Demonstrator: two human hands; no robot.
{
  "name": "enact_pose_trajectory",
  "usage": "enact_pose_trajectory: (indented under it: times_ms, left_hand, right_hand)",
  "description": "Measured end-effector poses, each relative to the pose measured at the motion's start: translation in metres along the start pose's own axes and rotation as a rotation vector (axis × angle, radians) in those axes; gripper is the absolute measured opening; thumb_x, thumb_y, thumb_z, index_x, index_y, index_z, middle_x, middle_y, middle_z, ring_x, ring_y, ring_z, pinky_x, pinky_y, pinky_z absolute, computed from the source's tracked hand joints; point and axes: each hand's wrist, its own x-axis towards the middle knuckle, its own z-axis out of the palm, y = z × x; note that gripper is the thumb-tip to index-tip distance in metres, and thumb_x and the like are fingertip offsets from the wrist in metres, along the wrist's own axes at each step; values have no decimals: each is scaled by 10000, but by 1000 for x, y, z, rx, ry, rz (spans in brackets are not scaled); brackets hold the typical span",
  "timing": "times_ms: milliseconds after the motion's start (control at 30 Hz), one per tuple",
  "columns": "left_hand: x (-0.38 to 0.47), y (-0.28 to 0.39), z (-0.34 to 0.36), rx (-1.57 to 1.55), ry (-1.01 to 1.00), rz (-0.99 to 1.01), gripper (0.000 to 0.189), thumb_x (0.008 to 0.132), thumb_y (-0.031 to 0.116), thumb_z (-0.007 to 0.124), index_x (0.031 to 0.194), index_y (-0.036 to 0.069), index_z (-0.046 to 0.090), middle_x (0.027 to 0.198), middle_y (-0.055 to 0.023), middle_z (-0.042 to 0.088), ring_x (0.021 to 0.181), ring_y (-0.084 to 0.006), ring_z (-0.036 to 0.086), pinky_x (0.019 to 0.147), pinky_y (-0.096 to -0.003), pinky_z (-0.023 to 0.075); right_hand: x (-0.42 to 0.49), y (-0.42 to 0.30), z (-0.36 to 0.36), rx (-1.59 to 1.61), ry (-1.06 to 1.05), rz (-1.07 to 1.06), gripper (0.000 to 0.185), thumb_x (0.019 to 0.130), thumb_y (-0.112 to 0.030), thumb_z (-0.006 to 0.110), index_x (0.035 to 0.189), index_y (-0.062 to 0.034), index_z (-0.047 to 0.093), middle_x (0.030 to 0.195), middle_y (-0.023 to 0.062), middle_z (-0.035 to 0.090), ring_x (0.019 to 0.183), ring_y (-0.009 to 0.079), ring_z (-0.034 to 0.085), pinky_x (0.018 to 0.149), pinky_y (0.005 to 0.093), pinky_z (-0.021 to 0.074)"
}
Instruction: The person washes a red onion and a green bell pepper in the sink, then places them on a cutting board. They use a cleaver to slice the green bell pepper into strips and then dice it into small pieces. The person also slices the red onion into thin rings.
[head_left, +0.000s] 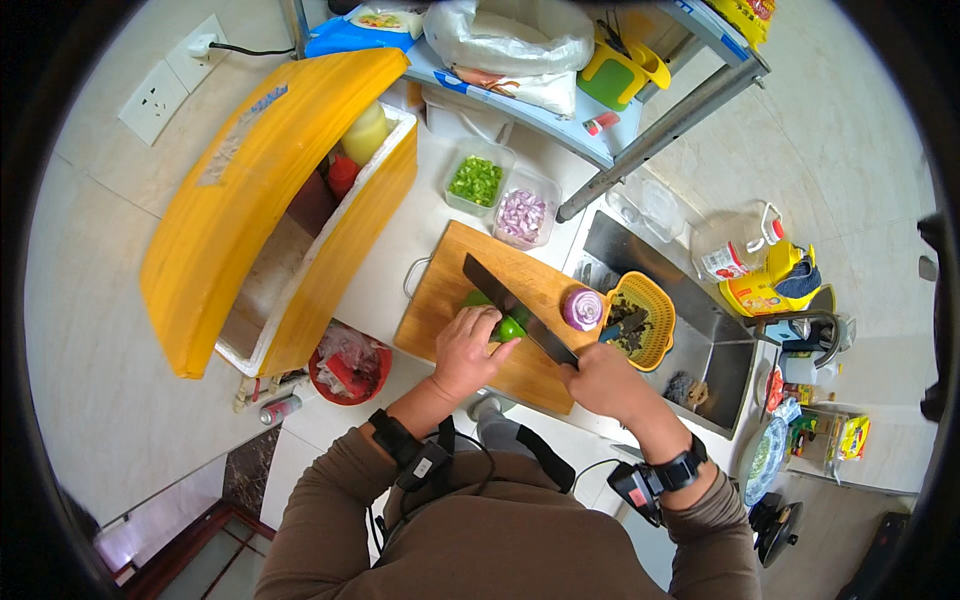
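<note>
My right hand (604, 379) is closed around the handle of a large dark-bladed kitchen knife (532, 319). The blade lies diagonally over a wooden cutting board (439, 319). My left hand (469, 349) rests on a green pepper (511, 328), its fingers bent over it close to the blade. Another bit of green shows beyond the fingers, partly hidden by hand and knife. A cut purple onion (583, 309) sits near the board's right edge. Past the board's far edge stand a clear tub of chopped green pepper (477, 180) and one of diced purple onion (522, 215).
At left stands a yellow-covered foam box (341, 262), its lid tilted, with a red bin (350, 367) below. A steel sink (694, 360) at right holds a yellow basket (661, 300) containing dark scraps and a blue-handled tool. A metal-legged shelf (525, 112) overhangs the counter's back.
</note>
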Motion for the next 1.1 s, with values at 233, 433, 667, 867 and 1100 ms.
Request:
enact_pose_trajectory:
  times_ms: [233,433,667,867,1100]
  left_hand:
    - [-7,-4,-4,-20,1,-22,391,681,202,768,948,32,538,907,-138,585,844,-330,577,704,-389,484]
    - [-13,-13,-14,-79,-54,-146,484,701,210,767,1065,12,517,987,-154,552,895,-324,563,751,-383,471]
    - [-16,-10,-8,86,-77,-161,585,706,222,766,1191,32,500,1051,-160,522,962,-333,548,823,-376,463]
    - [-22,-24,-7,-111,-101,-266,596,709,172,771,1221,31,501,1053,-137,541,971,-277,574,838,-353,475]
    - [-28,-55,-41,-994,-156,-794,549,729,35,746,1222,23,507,1143,-79,558,983,-142,553,881,-263,445]
  right_hand:
    - [53,-3,46,-89,-74,-31,289,791,-198,503,741,31,671,847,246,633,851,387,618,790,426,490]
    - [71,-14,66,-48,-141,95,282,792,-213,514,824,5,691,908,205,658,888,357,633,812,427,496]
    - [86,-19,71,-16,-174,201,297,805,-271,537,952,-60,687,1003,173,657,957,336,626,816,424,503]
    - [100,0,109,81,-112,117,357,820,-311,542,939,8,649,942,220,645,919,373,612,776,431,498]
    - [106,25,109,161,-96,112,371,791,-325,562,922,6,664,949,231,636,919,374,612,807,410,493]
